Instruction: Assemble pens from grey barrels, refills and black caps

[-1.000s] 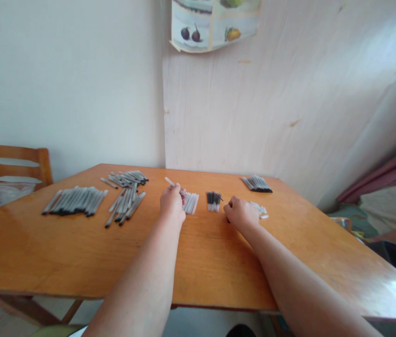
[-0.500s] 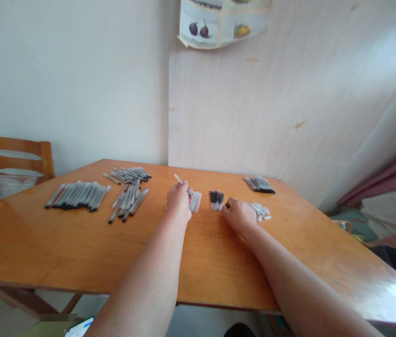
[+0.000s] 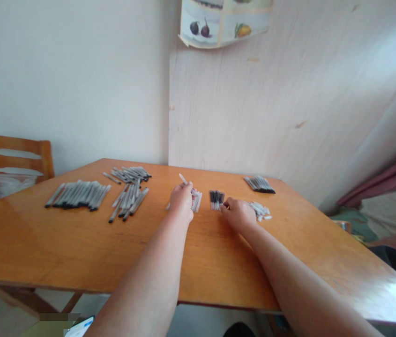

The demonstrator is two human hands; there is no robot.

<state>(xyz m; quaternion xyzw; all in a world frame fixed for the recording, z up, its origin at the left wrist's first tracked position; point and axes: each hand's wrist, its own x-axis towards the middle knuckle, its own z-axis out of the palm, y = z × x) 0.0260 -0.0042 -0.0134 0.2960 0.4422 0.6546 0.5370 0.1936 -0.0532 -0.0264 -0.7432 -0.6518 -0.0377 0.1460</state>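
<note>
My left hand (image 3: 181, 199) is closed around a whitish pen barrel (image 3: 183, 178), whose end sticks up past the fingers. Beside and partly behind that hand lies a row of pale pen barrels (image 3: 197, 202). My right hand (image 3: 239, 213) rests low on the table with thumb and fingers pinched together at the right edge of a row of short black-and-clear pen refills (image 3: 215, 199). Whether a refill is between those fingertips is hidden. Just right of that hand is a loose pile of small white pen caps (image 3: 263, 210), partly covered by it.
Capped pens lie in a row (image 3: 78, 195) at the left and in a looser pile (image 3: 130, 175) beside it. Another bundle of pens (image 3: 259, 184) sits at the back right of the wooden table (image 3: 141, 262). A chair (image 3: 11, 154) stands at the far left.
My left hand has shifted slightly to the right with the pen barrel in it. My right hand has barely moved, staying by the refills.
</note>
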